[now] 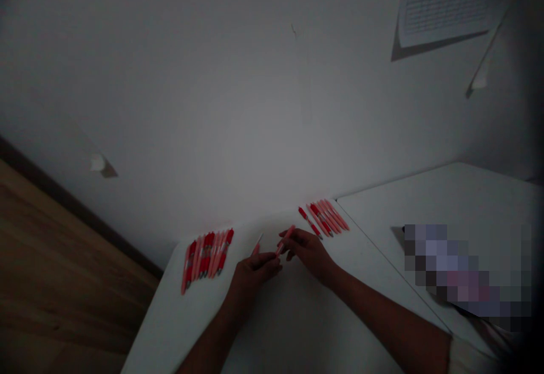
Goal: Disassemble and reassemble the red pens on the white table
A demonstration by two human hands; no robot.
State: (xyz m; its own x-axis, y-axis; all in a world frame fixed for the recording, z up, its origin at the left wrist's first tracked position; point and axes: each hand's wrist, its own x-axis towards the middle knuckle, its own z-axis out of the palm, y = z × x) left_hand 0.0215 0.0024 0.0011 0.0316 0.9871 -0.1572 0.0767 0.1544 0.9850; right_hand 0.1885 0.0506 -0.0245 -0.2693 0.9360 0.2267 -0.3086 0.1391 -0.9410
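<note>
Over the white table, my right hand [309, 254] is closed with its fingertips around a pink pen [290, 231], which is tilted with its upper end to the right. My left hand [256, 271] is also closed, its fingertips pinched at the lower end of the same pen. A slim pink-and-white piece [257, 243] shows just behind my left hand. Whether it lies on the table or touches the hand, I cannot tell.
A row of several red and pink pens [207, 255] lies on the left; another row [326, 218] lies near the wall, right of centre. A table seam [382, 265] runs on the right, with a pixelated object beyond it. A printed sheet [444, 5] hangs on the wall.
</note>
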